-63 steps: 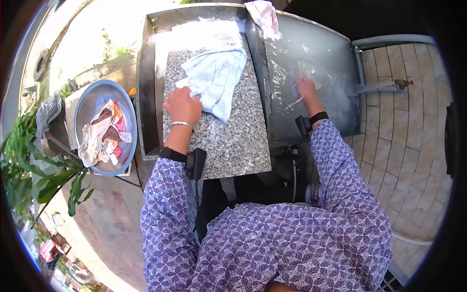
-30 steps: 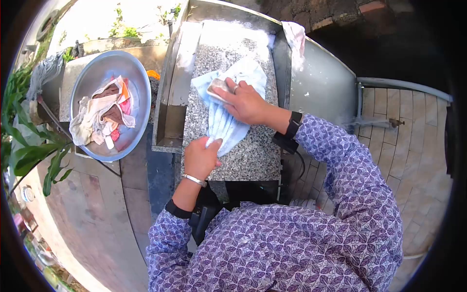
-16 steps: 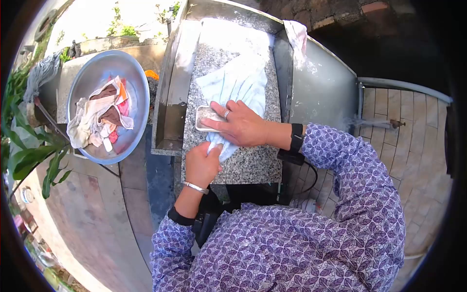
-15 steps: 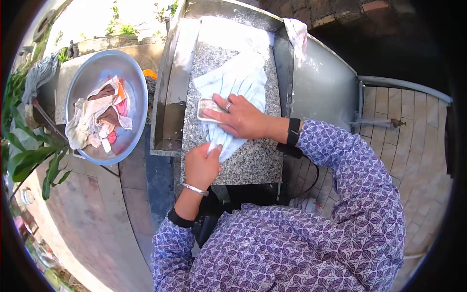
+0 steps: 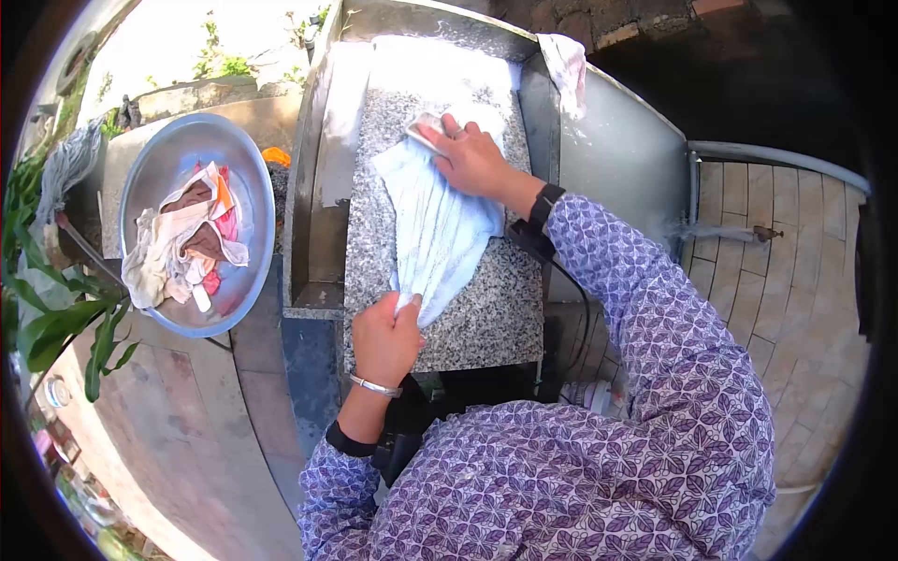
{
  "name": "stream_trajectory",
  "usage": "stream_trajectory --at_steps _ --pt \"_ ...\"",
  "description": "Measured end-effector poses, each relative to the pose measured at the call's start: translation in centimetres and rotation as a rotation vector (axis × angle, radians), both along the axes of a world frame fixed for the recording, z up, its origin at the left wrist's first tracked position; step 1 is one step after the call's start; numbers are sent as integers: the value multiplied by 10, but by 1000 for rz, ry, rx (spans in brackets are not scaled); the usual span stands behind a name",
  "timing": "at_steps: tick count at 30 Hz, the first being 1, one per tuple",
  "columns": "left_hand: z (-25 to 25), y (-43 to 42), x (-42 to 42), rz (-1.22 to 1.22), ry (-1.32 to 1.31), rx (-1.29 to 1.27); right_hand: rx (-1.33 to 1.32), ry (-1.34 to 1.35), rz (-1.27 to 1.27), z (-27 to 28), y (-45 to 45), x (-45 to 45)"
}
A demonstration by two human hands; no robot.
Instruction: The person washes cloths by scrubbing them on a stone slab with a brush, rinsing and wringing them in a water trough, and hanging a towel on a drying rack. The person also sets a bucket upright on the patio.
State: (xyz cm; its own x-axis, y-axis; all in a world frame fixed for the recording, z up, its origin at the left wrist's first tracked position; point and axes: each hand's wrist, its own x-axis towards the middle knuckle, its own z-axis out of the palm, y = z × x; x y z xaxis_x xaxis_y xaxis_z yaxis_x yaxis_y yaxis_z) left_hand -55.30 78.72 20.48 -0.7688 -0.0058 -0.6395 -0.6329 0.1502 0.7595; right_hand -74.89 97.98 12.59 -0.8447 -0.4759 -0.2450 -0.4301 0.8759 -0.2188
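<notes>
A pale blue cloth (image 5: 435, 229) lies spread in folds over a speckled granite slab (image 5: 491, 313). My left hand (image 5: 385, 337) pinches the cloth's near end, close to the slab's front edge. In my right hand (image 5: 475, 161) is a whitish, block-shaped scrub brush (image 5: 427, 125), pressed against the cloth's far part. The fingers lie over the brush, and its underside is hidden.
A metal basin (image 5: 262, 238) holding several crumpled cloths (image 5: 192, 234) stands to the left. Metal sink walls (image 5: 301, 215) border the slab. A pinkish cloth (image 5: 564, 70) hangs over the right-hand wall; a tap (image 5: 767, 233) is farther right.
My right hand has slid the brush away from me and slightly right along the cloth. My left hand keeps its pinch on the near end, and the cloth now lies more stretched out.
</notes>
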Motion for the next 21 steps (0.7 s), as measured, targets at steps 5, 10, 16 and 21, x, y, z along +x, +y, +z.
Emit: stream_trajectory --at_steps 5,10,16,21 --pt "-1 -3 3 28 -19 -15 96 65 -57 -25 10 -61" --pt "-16 -5 4 -88 129 -152 -231 63 396 55 -7 69" --pt "-23 5 -31 -109 224 -328 -22 189 21 -10 -21 -30" --pt "-16 0 -107 76 793 -375 -135 127 -99 -20 -6 -40"
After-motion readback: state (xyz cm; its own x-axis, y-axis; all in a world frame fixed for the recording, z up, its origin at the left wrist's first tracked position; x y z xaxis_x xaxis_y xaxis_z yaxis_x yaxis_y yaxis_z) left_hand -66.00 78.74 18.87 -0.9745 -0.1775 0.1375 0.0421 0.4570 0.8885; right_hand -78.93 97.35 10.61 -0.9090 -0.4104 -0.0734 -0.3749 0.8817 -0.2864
